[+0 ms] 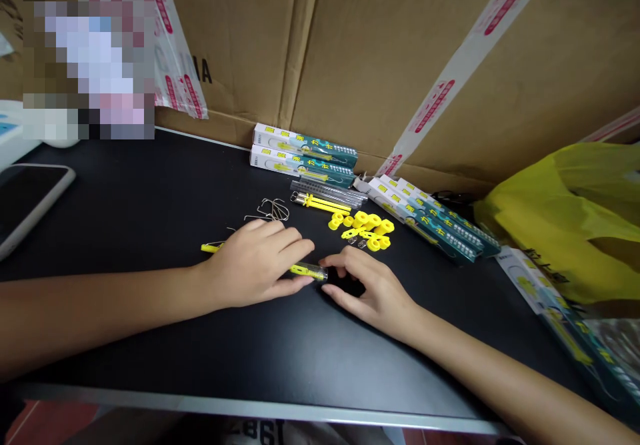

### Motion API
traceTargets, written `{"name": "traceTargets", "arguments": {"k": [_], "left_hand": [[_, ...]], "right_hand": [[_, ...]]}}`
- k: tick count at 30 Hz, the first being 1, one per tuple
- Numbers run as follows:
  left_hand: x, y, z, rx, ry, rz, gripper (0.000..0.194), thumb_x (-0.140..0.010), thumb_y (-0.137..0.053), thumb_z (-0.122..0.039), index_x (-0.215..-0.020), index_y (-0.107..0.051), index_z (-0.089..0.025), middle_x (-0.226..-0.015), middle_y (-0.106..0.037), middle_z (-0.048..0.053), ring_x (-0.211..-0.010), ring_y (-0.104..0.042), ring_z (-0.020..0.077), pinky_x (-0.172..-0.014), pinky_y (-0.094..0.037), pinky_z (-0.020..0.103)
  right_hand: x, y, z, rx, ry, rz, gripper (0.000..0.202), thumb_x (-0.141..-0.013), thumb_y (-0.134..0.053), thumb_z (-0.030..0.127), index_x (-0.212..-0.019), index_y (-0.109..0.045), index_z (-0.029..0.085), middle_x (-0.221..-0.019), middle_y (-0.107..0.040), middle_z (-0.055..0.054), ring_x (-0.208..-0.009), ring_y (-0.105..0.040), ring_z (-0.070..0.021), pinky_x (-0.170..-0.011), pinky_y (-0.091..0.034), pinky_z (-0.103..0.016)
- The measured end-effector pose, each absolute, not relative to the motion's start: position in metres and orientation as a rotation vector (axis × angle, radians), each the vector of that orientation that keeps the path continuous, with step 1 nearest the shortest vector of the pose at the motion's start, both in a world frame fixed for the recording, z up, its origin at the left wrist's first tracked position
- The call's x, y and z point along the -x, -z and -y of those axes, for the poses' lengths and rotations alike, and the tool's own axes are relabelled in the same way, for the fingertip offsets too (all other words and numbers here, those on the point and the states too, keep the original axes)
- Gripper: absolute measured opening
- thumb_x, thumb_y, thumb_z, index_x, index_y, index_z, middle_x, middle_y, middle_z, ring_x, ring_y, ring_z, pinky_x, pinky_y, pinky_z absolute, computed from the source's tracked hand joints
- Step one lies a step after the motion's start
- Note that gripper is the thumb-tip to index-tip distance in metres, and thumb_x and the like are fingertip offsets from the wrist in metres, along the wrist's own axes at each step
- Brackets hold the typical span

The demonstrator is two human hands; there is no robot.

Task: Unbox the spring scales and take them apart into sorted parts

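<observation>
Currently: left hand [260, 261] clamped, right hand [375, 291] part-open.

Left thumb and fingers pinch a clear tube [320, 273] with yellow insert [303, 269], mid-worktop [280, 351]. Right thumb and fingertips apart at the tube's free end; can't tell if touching. Beyond: yellow caps [373, 221], wire hooks [273, 209]. Farther: loose clear tubes [333, 193], then printed boxes [303, 155] by cardboard [380, 51].
</observation>
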State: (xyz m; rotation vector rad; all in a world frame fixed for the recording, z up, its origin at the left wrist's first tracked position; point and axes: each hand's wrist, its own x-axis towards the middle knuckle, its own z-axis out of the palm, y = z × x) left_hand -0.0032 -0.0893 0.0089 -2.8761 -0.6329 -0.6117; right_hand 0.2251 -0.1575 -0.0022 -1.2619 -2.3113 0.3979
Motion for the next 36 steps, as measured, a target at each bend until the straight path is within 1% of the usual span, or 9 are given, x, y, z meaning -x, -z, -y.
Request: {"name": "traceTargets", "arguments": {"k": [3, 9, 13, 18, 21, 26, 31, 34, 36], "left_hand": [[0.007, -0.016, 0.08, 2.887, 0.691, 0.733, 0.034, -0.091, -0.044, -0.048, -0.1, -0.061, -0.019, -0.091, -0.064, 0.002, -0.086, -0.058, 0.0208, -0.071, -0.038, 0.032], [0.01, -0.017, 0.065, 3.126, 0.949, 0.858, 0.033, -0.09, -0.047, -0.045, -0.077, -0.061, -0.017, -0.07, -0.06, -0.001, -0.069, -0.056, 0.0138, -0.069, -0.039, 0.028], [0.009, -0.012, 0.068, 3.243, 1.048, 0.887, 0.029, -0.089, -0.048, -0.039, -0.079, -0.062, -0.016, -0.072, -0.058, 0.0, -0.068, -0.054, 0.0118, -0.066, -0.04, 0.025], [0.009, -0.013, 0.072, 3.322, 1.221, 0.883, 0.028, -0.093, -0.043, -0.032, -0.083, -0.062, -0.015, -0.077, -0.06, 0.0, -0.072, -0.056, 0.0117, -0.068, -0.042, 0.024], [0.01, -0.018, 0.069, 3.236, 1.318, 0.889, 0.03, -0.093, -0.041, -0.031, -0.079, -0.062, -0.015, -0.076, -0.061, 0.001, -0.073, -0.057, 0.0123, -0.069, -0.043, 0.024], [0.011, -0.015, 0.063, 3.155, 1.411, 1.104, 0.036, -0.096, -0.037, -0.031, -0.076, -0.061, -0.015, -0.074, -0.061, 0.0, -0.07, -0.058, 0.0108, -0.067, -0.043, 0.022], [0.009, -0.008, 0.067, 3.299, 1.336, 1.032, 0.035, -0.096, -0.036, -0.03, -0.076, -0.061, -0.015, -0.074, -0.06, 0.0, -0.07, -0.057, 0.0104, -0.068, -0.043, 0.022], [0.008, -0.008, 0.071, 3.317, 1.087, 0.769, 0.023, -0.091, -0.047, -0.033, -0.086, -0.061, -0.016, -0.082, -0.062, 0.001, -0.078, -0.057, 0.0131, -0.074, -0.043, 0.024], [0.008, -0.007, 0.071, 3.277, 0.871, 0.651, 0.024, -0.086, -0.055, -0.038, -0.095, -0.062, -0.017, -0.09, -0.062, 0.002, -0.083, -0.057, 0.0154, -0.078, -0.042, 0.027]], "right_hand": [[-0.226, 0.002, 0.156, 1.285, -0.38, 2.304, 0.019, -0.087, -0.055, 0.023, -0.105, -0.056, 0.02, -0.079, -0.052, -0.001, -0.073, -0.053, -0.0136, -0.066, -0.043, -0.026], [-0.236, 0.004, 0.15, 1.386, -0.332, 2.247, 0.019, -0.077, -0.06, 0.017, -0.095, -0.056, 0.019, -0.077, -0.053, -0.001, -0.071, -0.052, -0.0139, -0.067, -0.043, -0.027], [-0.239, 0.004, 0.148, 1.356, -0.34, 2.26, 0.019, -0.079, -0.06, 0.02, -0.098, -0.057, 0.02, -0.077, -0.053, -0.001, -0.072, -0.053, -0.0142, -0.068, -0.044, -0.028], [-0.236, 0.004, 0.149, 1.305, -0.334, 2.272, 0.018, -0.084, -0.057, 0.023, -0.101, -0.058, 0.02, -0.079, -0.055, -0.002, -0.073, -0.054, -0.0144, -0.069, -0.045, -0.028], [-0.237, 0.003, 0.149, 1.349, -0.285, 2.258, 0.018, -0.08, -0.058, 0.019, -0.099, -0.058, 0.02, -0.078, -0.055, -0.002, -0.073, -0.054, -0.0153, -0.068, -0.046, -0.028], [-0.238, 0.003, 0.148, 1.376, -0.268, 2.235, 0.02, -0.076, -0.059, 0.017, -0.096, -0.057, 0.02, -0.08, -0.055, -0.002, -0.073, -0.053, -0.0151, -0.067, -0.046, -0.028], [-0.236, 0.004, 0.149, 1.312, -0.307, 2.258, 0.018, -0.083, -0.058, 0.021, -0.1, -0.058, 0.019, -0.081, -0.056, -0.003, -0.075, -0.054, -0.0151, -0.07, -0.046, -0.029], [-0.236, 0.006, 0.15, 1.269, -0.338, 2.259, 0.02, -0.086, -0.057, 0.023, -0.106, -0.058, 0.019, -0.084, -0.057, -0.004, -0.077, -0.054, -0.0148, -0.07, -0.046, -0.028], [-0.237, 0.007, 0.15, 1.254, -0.345, 2.257, 0.021, -0.087, -0.056, 0.023, -0.108, -0.057, 0.019, -0.084, -0.058, -0.004, -0.077, -0.054, -0.0147, -0.07, -0.047, -0.028]]}}
